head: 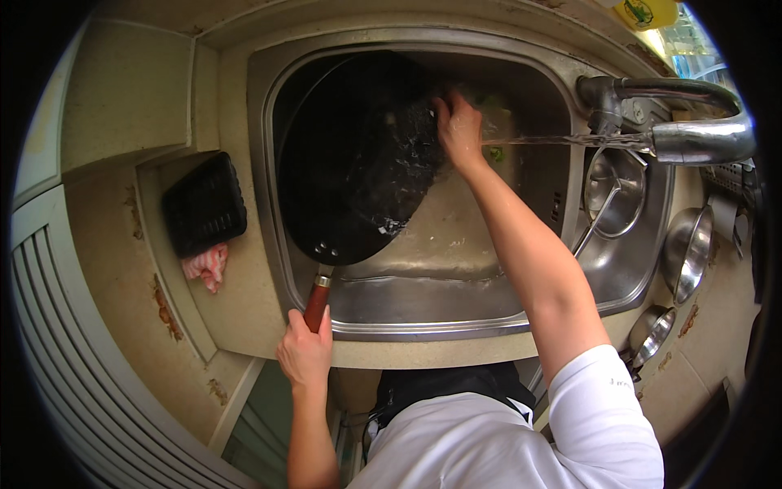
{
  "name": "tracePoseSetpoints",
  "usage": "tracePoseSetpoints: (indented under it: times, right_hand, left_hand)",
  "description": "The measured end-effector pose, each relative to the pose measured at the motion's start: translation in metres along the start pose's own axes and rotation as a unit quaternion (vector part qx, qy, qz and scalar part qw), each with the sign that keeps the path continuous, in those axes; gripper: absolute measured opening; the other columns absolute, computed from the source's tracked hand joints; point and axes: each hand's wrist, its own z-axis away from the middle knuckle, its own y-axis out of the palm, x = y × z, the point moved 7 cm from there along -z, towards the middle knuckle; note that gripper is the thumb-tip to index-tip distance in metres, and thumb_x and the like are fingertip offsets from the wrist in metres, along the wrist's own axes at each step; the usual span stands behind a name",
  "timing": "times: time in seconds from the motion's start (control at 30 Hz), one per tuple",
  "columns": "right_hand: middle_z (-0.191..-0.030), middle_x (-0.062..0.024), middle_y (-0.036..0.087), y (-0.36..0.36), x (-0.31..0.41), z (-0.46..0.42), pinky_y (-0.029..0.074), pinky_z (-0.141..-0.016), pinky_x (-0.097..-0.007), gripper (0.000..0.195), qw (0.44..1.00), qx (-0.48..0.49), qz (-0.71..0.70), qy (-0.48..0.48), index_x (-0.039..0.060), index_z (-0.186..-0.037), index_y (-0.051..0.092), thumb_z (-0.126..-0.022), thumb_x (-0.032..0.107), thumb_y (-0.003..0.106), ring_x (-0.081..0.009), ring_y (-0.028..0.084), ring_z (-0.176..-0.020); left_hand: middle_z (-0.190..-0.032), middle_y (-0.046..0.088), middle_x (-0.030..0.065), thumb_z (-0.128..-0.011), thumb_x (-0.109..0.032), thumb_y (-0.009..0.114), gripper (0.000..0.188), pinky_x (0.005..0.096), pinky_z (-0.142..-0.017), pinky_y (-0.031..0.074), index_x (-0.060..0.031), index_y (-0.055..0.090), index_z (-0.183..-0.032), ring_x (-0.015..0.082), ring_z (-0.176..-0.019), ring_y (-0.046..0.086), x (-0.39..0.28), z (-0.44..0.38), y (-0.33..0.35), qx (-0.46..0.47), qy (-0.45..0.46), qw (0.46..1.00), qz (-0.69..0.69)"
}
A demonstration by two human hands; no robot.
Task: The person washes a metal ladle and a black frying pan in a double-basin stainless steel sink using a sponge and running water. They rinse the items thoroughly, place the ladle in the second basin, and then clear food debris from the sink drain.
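Observation:
A large black frying pan (354, 159) lies tilted in the stainless steel sink (427, 305), wet on its right part. Its reddish-brown handle (316, 305) reaches over the sink's front rim, and my left hand (305, 351) is closed around the end of it. At the pan's right edge is my right hand (459, 128), fingers bent and wet; whether it holds anything is hidden. Water runs from the chrome faucet (702, 137) towards this hand. Shallow water and green scraps (496, 153) lie on the sink bottom, right of the pan.
Left of the sink stand a black plastic tray (208, 205) and a red-and-white striped cloth (208, 266). A metal strainer or pot with a long handle (614, 192) sits in the small right basin. Metal bowls (689, 253) stand farther right; a yellow container (647, 13) is at the back.

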Motion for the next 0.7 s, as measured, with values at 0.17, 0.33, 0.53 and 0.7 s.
tracePoseSetpoints:
  times: [0.17,0.33,0.53,0.7]
  right_hand:
    - [-0.100,-0.0336,0.063,0.005,0.024,0.017,0.050,-0.077,-0.0557,0.034,1.000,0.010,-0.001,-0.004,-0.0027,-0.109,0.054,-0.095,0.023,0.070,-0.0546,0.061,-0.095]
    - [-0.110,-0.0312,0.058,0.006,0.025,0.010,0.052,-0.081,-0.0561,0.044,0.997,0.001,0.026,-0.066,-0.0032,-0.118,0.049,-0.088,0.013,0.075,-0.0546,0.058,-0.101]
    - [-0.098,-0.0281,0.064,0.004,0.033,-0.018,0.051,-0.078,-0.0522,0.029,0.987,0.001,-0.018,-0.158,-0.0011,-0.105,0.063,-0.087,0.017,0.077,-0.0514,0.061,-0.093]
    - [-0.097,-0.0295,0.069,0.012,-0.018,0.003,0.053,-0.080,-0.0524,0.035,0.994,0.066,0.048,-0.067,-0.0016,-0.109,0.065,-0.087,0.022,0.078,-0.0510,0.064,-0.096]
  left_hand:
    - [-0.068,0.064,0.0255,-0.097,-0.043,0.070,0.044,0.0576,-0.058,0.049,-0.0031,0.053,-0.089,0.0493,-0.065,0.064,-0.001,-0.001,-0.002,0.005,-0.006,1.000,0.001]
    - [-0.068,0.065,0.0256,-0.097,-0.043,0.070,0.044,0.0580,-0.059,0.049,-0.0034,0.053,-0.089,0.0495,-0.065,0.064,0.000,-0.001,-0.002,0.005,-0.008,1.000,0.001]
    - [-0.070,0.066,0.0223,-0.095,-0.045,0.071,0.045,0.0565,-0.057,0.051,-0.0043,0.054,-0.089,0.0469,-0.064,0.066,0.003,0.000,0.000,0.012,-0.018,1.000,-0.017]
    - [-0.071,0.066,0.0201,-0.094,-0.047,0.072,0.046,0.0553,-0.056,0.052,-0.0047,0.054,-0.089,0.0451,-0.063,0.066,0.002,-0.001,0.001,0.008,-0.008,1.000,-0.022]
